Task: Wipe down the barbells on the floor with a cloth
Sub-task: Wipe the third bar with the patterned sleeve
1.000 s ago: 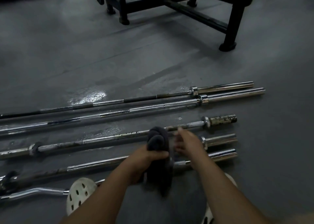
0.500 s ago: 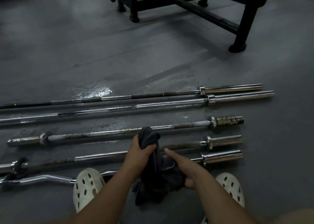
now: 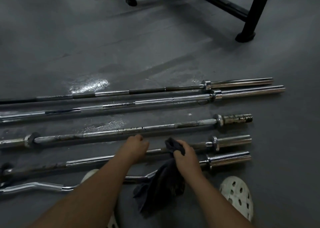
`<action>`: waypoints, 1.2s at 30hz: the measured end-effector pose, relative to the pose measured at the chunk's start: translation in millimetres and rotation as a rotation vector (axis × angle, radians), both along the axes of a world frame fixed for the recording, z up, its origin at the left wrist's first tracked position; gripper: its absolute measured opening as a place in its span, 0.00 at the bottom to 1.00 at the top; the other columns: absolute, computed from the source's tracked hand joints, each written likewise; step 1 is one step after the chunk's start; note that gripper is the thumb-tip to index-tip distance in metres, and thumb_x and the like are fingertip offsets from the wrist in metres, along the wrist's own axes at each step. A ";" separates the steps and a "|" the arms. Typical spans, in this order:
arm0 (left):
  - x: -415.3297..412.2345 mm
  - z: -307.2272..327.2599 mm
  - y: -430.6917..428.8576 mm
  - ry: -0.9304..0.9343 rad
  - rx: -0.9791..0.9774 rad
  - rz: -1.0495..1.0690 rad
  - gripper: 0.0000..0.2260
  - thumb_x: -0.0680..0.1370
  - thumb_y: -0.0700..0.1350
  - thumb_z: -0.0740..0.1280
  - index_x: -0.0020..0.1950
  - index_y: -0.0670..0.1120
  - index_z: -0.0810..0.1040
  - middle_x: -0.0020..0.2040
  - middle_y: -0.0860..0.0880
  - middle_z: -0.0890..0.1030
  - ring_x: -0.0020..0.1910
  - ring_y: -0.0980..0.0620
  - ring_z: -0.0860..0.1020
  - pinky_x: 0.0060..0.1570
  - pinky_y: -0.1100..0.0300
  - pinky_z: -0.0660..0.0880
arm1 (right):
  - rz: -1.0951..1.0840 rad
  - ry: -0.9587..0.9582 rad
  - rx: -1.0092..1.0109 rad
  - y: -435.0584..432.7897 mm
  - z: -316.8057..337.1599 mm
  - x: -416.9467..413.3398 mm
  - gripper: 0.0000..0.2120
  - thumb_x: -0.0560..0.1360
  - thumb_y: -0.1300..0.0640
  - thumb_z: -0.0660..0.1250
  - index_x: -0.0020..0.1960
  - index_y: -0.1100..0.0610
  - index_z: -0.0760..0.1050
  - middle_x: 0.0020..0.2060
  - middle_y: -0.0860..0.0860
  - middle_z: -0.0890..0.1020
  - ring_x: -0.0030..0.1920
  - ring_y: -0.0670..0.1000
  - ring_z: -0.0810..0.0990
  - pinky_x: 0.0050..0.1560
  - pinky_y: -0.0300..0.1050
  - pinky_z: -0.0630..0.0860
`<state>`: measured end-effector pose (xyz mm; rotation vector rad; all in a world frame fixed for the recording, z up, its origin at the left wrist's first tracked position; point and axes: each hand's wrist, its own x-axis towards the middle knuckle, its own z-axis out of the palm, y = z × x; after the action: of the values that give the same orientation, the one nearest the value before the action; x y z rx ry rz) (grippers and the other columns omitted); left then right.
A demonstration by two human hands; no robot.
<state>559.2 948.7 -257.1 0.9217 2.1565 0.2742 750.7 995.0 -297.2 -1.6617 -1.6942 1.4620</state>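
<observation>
Crouching on the floor (image 3: 69, 46), a person shows two white clogs (image 3: 237, 196) nearest. Five barbells (image 3: 155, 128) lie side by side: one curl bar (image 3: 34, 187), then four straight ones. On the nearest straight bar (image 3: 90, 159), the left hand (image 3: 136, 148) curls round the shaft and the right hand (image 3: 186, 156) grips one dark cloth (image 3: 161, 184) against it. One black bench frame (image 3: 256, 15) stands farthest.

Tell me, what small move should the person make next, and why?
Probably slide the right hand with the cloth along the barbell beneath it, toward the sleeve. The cloth is pressed on that shaft, the left hand seems to steady it, and the shaft there looks dull.
</observation>
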 end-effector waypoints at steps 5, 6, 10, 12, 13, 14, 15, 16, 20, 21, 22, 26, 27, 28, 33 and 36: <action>-33.6 -58.6 8.4 0.262 0.002 -0.174 0.23 0.77 0.45 0.63 0.72 0.44 0.68 0.69 0.43 0.71 0.68 0.42 0.69 0.65 0.52 0.67 | -0.103 -0.114 0.031 38.4 -17.3 -14.3 0.20 0.76 0.61 0.62 0.66 0.52 0.74 0.62 0.54 0.76 0.57 0.53 0.76 0.56 0.42 0.70; -39.7 -68.8 13.1 0.292 0.035 -0.159 0.24 0.76 0.45 0.64 0.72 0.45 0.68 0.69 0.44 0.71 0.68 0.42 0.70 0.65 0.51 0.68 | -0.141 -0.135 0.066 47.7 -18.9 -18.9 0.21 0.76 0.61 0.62 0.69 0.53 0.72 0.63 0.54 0.74 0.60 0.54 0.75 0.58 0.42 0.69; -63.7 -97.1 35.5 0.413 0.074 -0.165 0.27 0.70 0.42 0.66 0.69 0.45 0.69 0.65 0.43 0.74 0.63 0.40 0.73 0.62 0.49 0.70 | -0.264 -0.153 0.246 79.8 -27.5 -34.7 0.29 0.76 0.62 0.62 0.76 0.51 0.62 0.68 0.51 0.69 0.65 0.53 0.71 0.61 0.45 0.69; -75.9 -110.0 45.0 0.444 0.026 -0.245 0.29 0.69 0.43 0.67 0.70 0.46 0.68 0.66 0.44 0.74 0.63 0.42 0.73 0.64 0.49 0.68 | -0.186 -0.260 0.260 93.9 -41.3 -37.3 0.34 0.76 0.60 0.61 0.79 0.47 0.53 0.75 0.50 0.62 0.72 0.55 0.67 0.67 0.54 0.70; -80.6 -118.8 48.6 0.459 -0.021 -0.317 0.29 0.70 0.45 0.66 0.71 0.47 0.68 0.66 0.45 0.74 0.64 0.43 0.72 0.65 0.50 0.66 | -0.102 -0.347 0.243 99.5 -49.9 -38.4 0.36 0.77 0.59 0.61 0.80 0.45 0.50 0.78 0.50 0.59 0.75 0.55 0.63 0.69 0.56 0.69; -84.1 -127.0 51.5 0.480 -0.052 -0.387 0.27 0.70 0.47 0.65 0.70 0.48 0.69 0.64 0.46 0.75 0.63 0.44 0.73 0.64 0.50 0.66 | -0.002 -0.439 0.229 104.2 -61.4 -39.9 0.37 0.77 0.58 0.62 0.80 0.44 0.49 0.79 0.49 0.56 0.77 0.55 0.58 0.71 0.55 0.66; -86.6 -135.2 53.7 0.503 -0.060 -0.429 0.25 0.69 0.49 0.64 0.66 0.49 0.72 0.60 0.47 0.77 0.60 0.43 0.75 0.62 0.50 0.67 | 0.077 -0.515 0.225 107.2 -69.1 -43.3 0.37 0.76 0.58 0.62 0.80 0.44 0.49 0.80 0.49 0.54 0.79 0.54 0.53 0.72 0.55 0.63; -87.7 -141.5 55.5 0.518 -0.055 -0.433 0.23 0.66 0.49 0.63 0.60 0.49 0.75 0.55 0.47 0.79 0.55 0.42 0.77 0.58 0.50 0.69 | 0.107 -0.561 0.229 107.7 -77.5 -49.5 0.37 0.76 0.58 0.62 0.80 0.44 0.51 0.80 0.48 0.54 0.79 0.53 0.49 0.73 0.54 0.61; -88.7 -147.1 63.3 0.558 -0.012 -0.397 0.14 0.63 0.53 0.63 0.46 0.50 0.77 0.42 0.47 0.81 0.44 0.42 0.79 0.46 0.52 0.70 | 0.318 -0.485 0.418 87.6 -90.1 -104.6 0.35 0.68 0.61 0.63 0.75 0.46 0.65 0.75 0.48 0.66 0.78 0.56 0.56 0.69 0.52 0.69; -95.2 -142.4 71.9 0.524 -0.058 -0.442 0.14 0.67 0.55 0.64 0.46 0.49 0.78 0.44 0.47 0.82 0.45 0.42 0.80 0.45 0.53 0.71 | 0.430 -0.442 0.441 80.8 -92.3 -120.9 0.34 0.67 0.60 0.63 0.73 0.46 0.67 0.73 0.48 0.68 0.77 0.57 0.59 0.67 0.52 0.72; -104.3 -139.2 83.5 0.433 -0.127 -0.504 0.14 0.70 0.57 0.65 0.49 0.50 0.79 0.46 0.47 0.83 0.47 0.43 0.81 0.44 0.55 0.72 | 0.520 -0.409 0.444 77.8 -93.9 -133.3 0.33 0.67 0.59 0.63 0.72 0.46 0.68 0.71 0.48 0.70 0.75 0.57 0.63 0.64 0.51 0.74; -137.8 -122.9 124.0 -0.090 -0.378 -0.622 0.19 0.68 0.60 0.67 0.54 0.52 0.79 0.52 0.49 0.83 0.49 0.48 0.80 0.44 0.60 0.71 | 0.560 -0.434 0.497 113.6 -93.5 -111.3 0.28 0.65 0.61 0.64 0.64 0.45 0.73 0.61 0.50 0.76 0.63 0.55 0.73 0.52 0.52 0.81; -135.4 -123.4 121.3 -0.015 -0.303 -0.633 0.18 0.69 0.59 0.67 0.55 0.53 0.77 0.53 0.50 0.82 0.50 0.48 0.80 0.44 0.59 0.71 | 0.480 -0.467 0.498 125.9 -95.1 -92.4 0.27 0.64 0.62 0.65 0.62 0.47 0.75 0.60 0.51 0.77 0.62 0.56 0.74 0.54 0.53 0.80; -128.6 -127.5 112.5 0.133 -0.195 -0.628 0.15 0.71 0.57 0.67 0.55 0.53 0.75 0.53 0.50 0.81 0.51 0.46 0.80 0.45 0.58 0.72 | 0.385 -0.499 0.488 135.7 -97.5 -74.4 0.27 0.64 0.64 0.65 0.61 0.49 0.77 0.60 0.52 0.77 0.63 0.57 0.74 0.56 0.54 0.79; -101.6 -143.3 92.8 0.336 -0.118 -0.608 0.16 0.73 0.59 0.65 0.56 0.52 0.78 0.51 0.48 0.83 0.49 0.45 0.82 0.43 0.56 0.73 | 0.295 -0.534 0.461 98.7 -96.2 -107.9 0.28 0.65 0.61 0.62 0.65 0.49 0.74 0.63 0.51 0.75 0.67 0.60 0.69 0.66 0.54 0.73; -125.7 -138.1 124.3 -0.085 -0.389 -0.605 0.16 0.71 0.59 0.69 0.50 0.49 0.81 0.47 0.47 0.83 0.44 0.49 0.80 0.46 0.59 0.76 | 0.608 -0.417 0.460 71.2 -94.1 -133.4 0.31 0.68 0.61 0.63 0.71 0.46 0.69 0.69 0.50 0.71 0.72 0.59 0.65 0.65 0.51 0.72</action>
<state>433.5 1073.0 -395.1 1.2398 1.6696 -0.3833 617.2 1066.2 -391.3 -1.3083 -2.6911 0.8329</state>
